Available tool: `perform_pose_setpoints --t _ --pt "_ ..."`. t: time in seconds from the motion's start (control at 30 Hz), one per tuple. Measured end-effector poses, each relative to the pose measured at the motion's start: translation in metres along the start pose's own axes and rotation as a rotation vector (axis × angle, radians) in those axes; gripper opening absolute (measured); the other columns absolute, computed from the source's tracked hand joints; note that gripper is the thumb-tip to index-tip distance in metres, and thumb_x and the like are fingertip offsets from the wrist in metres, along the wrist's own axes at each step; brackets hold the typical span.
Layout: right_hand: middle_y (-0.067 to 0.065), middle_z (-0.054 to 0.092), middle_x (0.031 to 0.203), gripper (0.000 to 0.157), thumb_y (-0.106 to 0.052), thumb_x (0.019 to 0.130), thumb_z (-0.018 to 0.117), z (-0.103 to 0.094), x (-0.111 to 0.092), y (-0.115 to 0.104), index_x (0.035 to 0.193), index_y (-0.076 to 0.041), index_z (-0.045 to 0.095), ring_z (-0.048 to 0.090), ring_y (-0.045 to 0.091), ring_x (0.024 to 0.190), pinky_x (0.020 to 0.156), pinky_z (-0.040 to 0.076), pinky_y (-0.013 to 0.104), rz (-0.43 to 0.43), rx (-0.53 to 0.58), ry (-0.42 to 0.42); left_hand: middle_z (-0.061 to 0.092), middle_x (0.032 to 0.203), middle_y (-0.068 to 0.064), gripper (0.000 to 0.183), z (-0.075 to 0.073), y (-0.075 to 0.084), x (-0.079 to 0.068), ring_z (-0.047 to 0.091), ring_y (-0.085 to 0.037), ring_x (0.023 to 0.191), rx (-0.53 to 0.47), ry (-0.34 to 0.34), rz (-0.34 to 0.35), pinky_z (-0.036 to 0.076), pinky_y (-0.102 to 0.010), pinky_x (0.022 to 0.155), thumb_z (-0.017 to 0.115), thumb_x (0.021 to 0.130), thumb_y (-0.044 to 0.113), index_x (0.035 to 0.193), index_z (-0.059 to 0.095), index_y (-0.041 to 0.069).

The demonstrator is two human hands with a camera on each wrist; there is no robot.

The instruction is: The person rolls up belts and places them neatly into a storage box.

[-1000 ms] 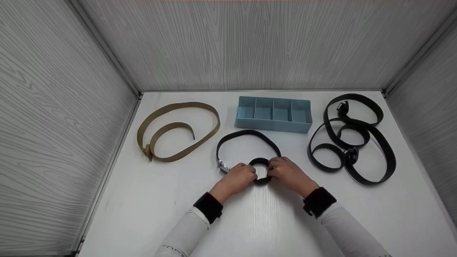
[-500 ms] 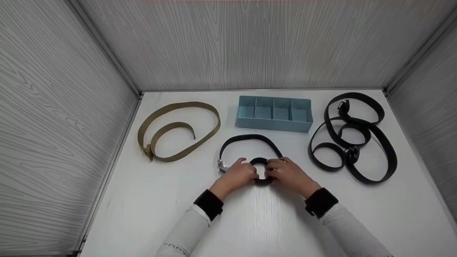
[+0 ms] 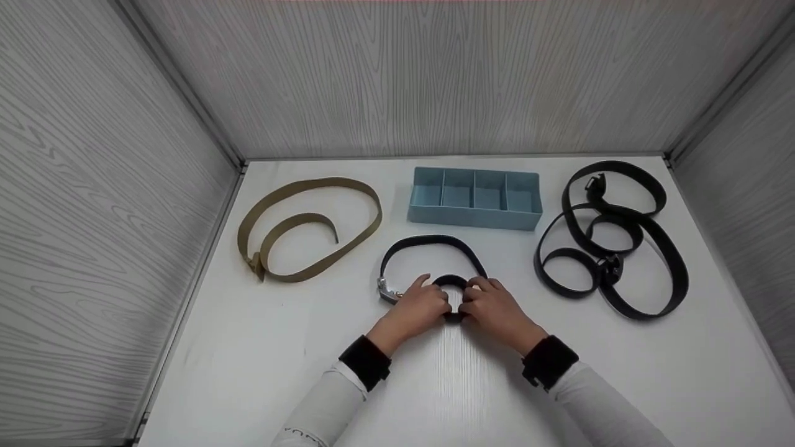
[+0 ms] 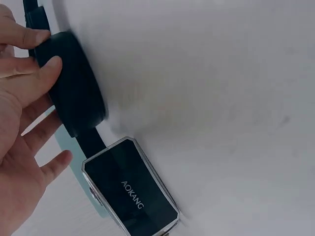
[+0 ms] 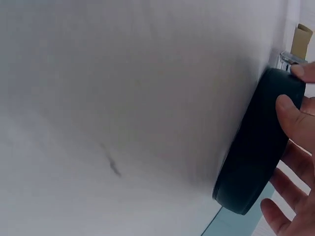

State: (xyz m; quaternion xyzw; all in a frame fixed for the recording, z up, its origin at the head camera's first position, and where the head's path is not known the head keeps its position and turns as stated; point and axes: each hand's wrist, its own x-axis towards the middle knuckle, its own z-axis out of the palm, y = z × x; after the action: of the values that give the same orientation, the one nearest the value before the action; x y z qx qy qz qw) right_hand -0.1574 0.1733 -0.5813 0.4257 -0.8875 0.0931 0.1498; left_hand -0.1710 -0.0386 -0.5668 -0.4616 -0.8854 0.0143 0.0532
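Observation:
A black belt (image 3: 438, 239) stands on edge on the white table, its tail rolled into a round coil (image 3: 451, 280) and the rest making a wide loop behind. My left hand (image 3: 417, 308) pinches the coil's left side, one finger raised. On the opposite side my right hand (image 3: 497, 310) grips the same coil, thumb on its outer face in the right wrist view. The silver-edged plate buckle (image 4: 130, 189), lettered AOKANG, lies just left of my left hand. Fingertips inside the coil are partly hidden in the head view.
Behind the belt stands a blue tray (image 3: 475, 217) with several compartments. A tan belt (image 3: 310, 183) lies looped at the left. Two black belts (image 3: 677, 267) overlap at the right. Wood-grain panels (image 3: 397, 81) wall the table's back and sides.
The black belt's wide loop has drawn a little nearer to my hands. A finger of my left hand has lifted, and my right hand has shifted slightly left; both stay at the coil.

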Motion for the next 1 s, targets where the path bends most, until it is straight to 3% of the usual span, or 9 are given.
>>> perform_pose_setpoints --t 0.23,0.33,0.53,0.77,0.87,1.0 --pt "0.002 0.069 0.108 0.025 -0.010 0.073 0.084 -0.008 0.003 0.010 0.097 -0.012 0.076 0.056 0.028 0.121 0.100 0.042 0.050 -0.067 0.038 -0.088 0.067 0.079 0.009 0.011 -0.003 -0.015 0.000 0.063 -0.015 0.086 -0.032 -0.001 0.059 0.037 -0.052 0.104 0.073 0.081 0.014 0.076 0.076 0.024" --pt "0.005 0.070 0.105 0.022 -0.010 0.076 0.081 -0.006 0.005 0.011 0.097 -0.006 0.075 0.055 0.030 0.123 0.102 0.040 0.051 -0.083 0.055 -0.102 0.067 0.080 0.007 0.009 -0.003 -0.020 -0.001 0.064 -0.015 0.087 -0.056 -0.014 0.060 0.038 -0.050 0.104 0.076 0.079 0.014 0.078 0.077 0.023" --pt "0.006 0.069 0.093 0.009 -0.012 0.078 0.080 0.001 0.008 0.004 0.084 -0.008 0.075 0.059 0.030 0.112 0.099 0.043 0.045 -0.046 0.059 -0.032 0.069 0.087 0.003 0.004 -0.005 -0.019 -0.006 0.065 -0.017 0.091 -0.067 -0.029 0.028 0.038 -0.048 0.105 0.078 0.079 0.016 0.082 0.075 0.018" --pt "-0.001 0.064 0.080 0.015 -0.027 0.076 0.081 0.002 0.007 -0.007 0.079 -0.014 0.074 0.063 0.019 0.080 0.090 0.045 0.049 -0.006 0.024 -0.050 0.067 0.083 0.006 0.004 0.001 -0.010 -0.004 0.064 -0.016 0.090 -0.061 0.012 0.062 0.039 -0.046 0.104 0.077 0.079 0.017 0.079 0.075 0.020" --pt "-0.003 0.067 0.085 0.016 -0.027 0.075 0.082 -0.001 0.008 -0.003 0.083 -0.015 0.075 0.063 0.017 0.086 0.091 0.045 0.051 -0.039 0.026 -0.074 0.066 0.081 0.007 0.006 0.002 -0.011 -0.003 0.063 -0.016 0.089 -0.056 0.024 0.085 0.039 -0.045 0.104 0.076 0.079 0.015 0.076 0.075 0.020" --pt "-0.002 0.070 0.099 0.021 -0.017 0.071 0.084 -0.007 0.007 0.006 0.090 -0.015 0.075 0.062 0.019 0.106 0.095 0.043 0.053 -0.064 0.049 -0.102 0.066 0.080 0.007 0.006 0.002 -0.014 -0.002 0.064 -0.016 0.089 -0.059 0.021 0.108 0.039 -0.045 0.104 0.076 0.077 0.014 0.075 0.074 0.020"
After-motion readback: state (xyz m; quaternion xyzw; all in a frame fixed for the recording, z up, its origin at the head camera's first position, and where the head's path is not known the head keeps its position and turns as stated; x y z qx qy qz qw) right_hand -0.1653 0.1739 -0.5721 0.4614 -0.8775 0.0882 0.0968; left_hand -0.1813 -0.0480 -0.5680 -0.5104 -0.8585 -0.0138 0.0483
